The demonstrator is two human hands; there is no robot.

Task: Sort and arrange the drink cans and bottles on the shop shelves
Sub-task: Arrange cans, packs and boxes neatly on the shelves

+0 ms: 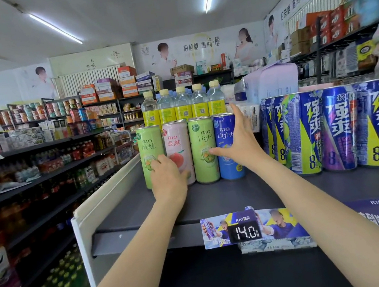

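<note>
At the shelf's (217, 201) left end, four slim RIO cans (191, 151) are being squared: left hand (168, 180) fingers curled on the pink can (178, 145), right hand (239, 140) spread against the blue can (224, 128); gentle, even pressure is needed next.

Single head view, forward and slightly down, close upon shelf (218, 203).
</note>
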